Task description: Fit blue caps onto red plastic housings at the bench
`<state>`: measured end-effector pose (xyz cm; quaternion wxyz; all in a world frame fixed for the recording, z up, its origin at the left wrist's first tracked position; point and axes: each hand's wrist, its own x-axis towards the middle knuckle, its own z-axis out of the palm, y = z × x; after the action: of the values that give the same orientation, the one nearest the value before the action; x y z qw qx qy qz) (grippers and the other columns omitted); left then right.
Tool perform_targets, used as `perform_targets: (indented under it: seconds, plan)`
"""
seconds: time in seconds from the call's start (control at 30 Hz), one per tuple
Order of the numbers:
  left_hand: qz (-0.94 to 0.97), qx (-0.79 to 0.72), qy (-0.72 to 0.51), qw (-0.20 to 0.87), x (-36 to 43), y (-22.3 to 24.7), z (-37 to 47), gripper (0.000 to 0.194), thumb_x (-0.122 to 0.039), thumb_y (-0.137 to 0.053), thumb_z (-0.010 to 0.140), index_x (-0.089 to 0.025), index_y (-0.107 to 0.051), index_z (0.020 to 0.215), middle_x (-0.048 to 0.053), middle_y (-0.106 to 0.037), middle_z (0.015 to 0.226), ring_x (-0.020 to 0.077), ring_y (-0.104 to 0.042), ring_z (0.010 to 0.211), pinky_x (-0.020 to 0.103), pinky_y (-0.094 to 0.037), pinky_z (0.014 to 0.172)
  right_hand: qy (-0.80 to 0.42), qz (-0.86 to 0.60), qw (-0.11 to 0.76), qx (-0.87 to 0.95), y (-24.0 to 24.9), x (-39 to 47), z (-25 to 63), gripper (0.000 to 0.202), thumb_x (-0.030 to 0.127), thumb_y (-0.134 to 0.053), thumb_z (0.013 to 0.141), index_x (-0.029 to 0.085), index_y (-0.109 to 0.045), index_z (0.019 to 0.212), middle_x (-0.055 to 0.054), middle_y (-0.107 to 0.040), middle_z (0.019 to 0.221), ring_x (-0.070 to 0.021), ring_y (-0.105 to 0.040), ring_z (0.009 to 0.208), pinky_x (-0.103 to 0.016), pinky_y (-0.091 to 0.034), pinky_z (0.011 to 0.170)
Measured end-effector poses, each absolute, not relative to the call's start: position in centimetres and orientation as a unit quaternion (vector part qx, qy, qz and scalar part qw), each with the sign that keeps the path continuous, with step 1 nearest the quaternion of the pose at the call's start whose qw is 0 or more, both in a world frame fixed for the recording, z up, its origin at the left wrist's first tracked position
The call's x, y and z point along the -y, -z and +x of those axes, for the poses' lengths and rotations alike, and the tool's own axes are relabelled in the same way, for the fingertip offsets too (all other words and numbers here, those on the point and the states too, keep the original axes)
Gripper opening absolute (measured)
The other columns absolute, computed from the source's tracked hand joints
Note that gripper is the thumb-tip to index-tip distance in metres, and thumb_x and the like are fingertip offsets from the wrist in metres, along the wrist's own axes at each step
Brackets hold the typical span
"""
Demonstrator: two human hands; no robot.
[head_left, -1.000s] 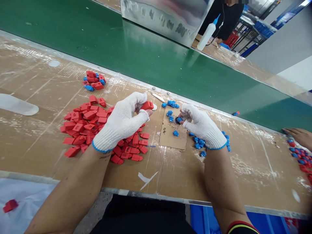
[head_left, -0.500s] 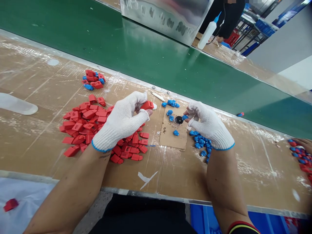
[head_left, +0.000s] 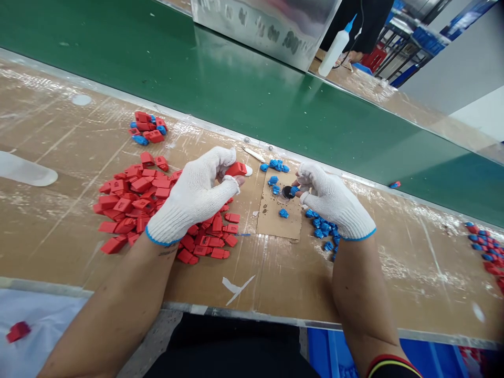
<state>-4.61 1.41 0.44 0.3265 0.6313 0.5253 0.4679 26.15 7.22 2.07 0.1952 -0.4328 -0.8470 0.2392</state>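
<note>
White gloves with bare fingertips cover both hands. My left hand (head_left: 205, 184) pinches a red block (head_left: 237, 169) above the right side of a heap of red blocks (head_left: 137, 194). Between the fingertips of my right hand (head_left: 331, 197) is a small blue piece (head_left: 294, 191), at the edge of a small round black container (head_left: 287, 192). That container stands on a cardboard piece (head_left: 271, 223), with a few loose blue pieces (head_left: 284, 213) around it. More blue pieces (head_left: 323, 228) lie under and beside my right hand.
A green belt (head_left: 244, 94) runs behind the table. A white-handled tool (head_left: 254, 154) lies near its edge. Mixed red and blue parts sit at the back left (head_left: 147, 128) and far right (head_left: 486, 247). A white bottle (head_left: 334, 52) stands beyond the belt, near a person's hand.
My right hand has shifted slightly left, bringing the blue piece over the black container's edge. At the far right, another person's hand has left the view.
</note>
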Motion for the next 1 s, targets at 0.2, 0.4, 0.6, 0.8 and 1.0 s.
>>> perform_targets:
  seconds: [0.2, 0.4, 0.6, 0.8, 1.0]
  plan:
    - [0.624, -0.532, -0.465, 0.332, -1.4, -0.4, -4.6, 0.019, -0.031, -0.071, 0.087, -0.021, -0.068, 0.103, 0.003, -0.07, 0.089, 0.0198, -0.064, 0.077, 0.036, -0.05, 0.071, -0.251, -0.436, 0.188, 0.844, -2.0, -7.2, 26.0, 0.046, 0.013, -0.061, 0.078, 0.025, -0.058, 0.122, -0.006, -0.072, 0.108, -0.0263, -0.072, 0.096, -0.043, -0.059, 0.081]
    - [0.584, -0.513, -0.499, 0.383, -1.1, -0.2, -3.8, 0.015, -0.031, -0.07, 0.088, -0.023, -0.065, 0.1, 0.002, -0.066, 0.083, 0.019, -0.062, 0.076, 0.034, -0.05, 0.069, -0.284, -0.456, 0.284, 0.794, -4.5, -5.9, 26.5, 0.031, 0.021, -0.069, 0.083, 0.027, -0.058, 0.111, -0.005, -0.07, 0.109, -0.0226, -0.072, 0.089, -0.041, -0.062, 0.075]
    - [0.538, -0.428, -0.543, 0.482, -0.2, -1.1, -1.3, 0.01, -0.026, -0.07, 0.085, -0.023, -0.06, 0.085, 0.001, -0.063, 0.08, 0.0147, -0.054, 0.069, 0.033, -0.05, 0.067, -0.275, -0.367, 0.481, 0.747, -5.9, -3.4, 24.3, 0.028, 0.021, -0.08, 0.085, 0.033, -0.059, 0.099, 0.0, -0.068, 0.099, -0.0261, -0.071, 0.098, -0.048, -0.062, 0.085]
    - [0.5, -0.398, -0.558, 0.53, 0.8, -0.9, -0.1, 0.012, -0.021, -0.077, 0.079, -0.021, -0.065, 0.082, 0.001, -0.066, 0.079, 0.0147, -0.058, 0.071, 0.033, -0.051, 0.067, -0.371, -0.329, 0.517, 0.697, -5.6, -1.7, 20.6, 0.028, 0.018, -0.081, 0.083, 0.031, -0.059, 0.094, -0.001, -0.071, 0.096, -0.0258, -0.073, 0.094, -0.048, -0.065, 0.082]
    - [0.527, -0.416, -0.558, 0.487, 1.1, 0.0, 0.1, 0.017, -0.024, -0.083, 0.078, -0.022, -0.067, 0.082, 0.005, -0.071, 0.085, 0.0183, -0.062, 0.075, 0.034, -0.052, 0.067, -0.406, -0.333, 0.492, 0.695, -4.9, -1.5, 20.5, 0.031, 0.022, -0.087, 0.082, 0.029, -0.059, 0.093, -0.001, -0.074, 0.098, -0.025, -0.074, 0.094, -0.046, -0.065, 0.082]
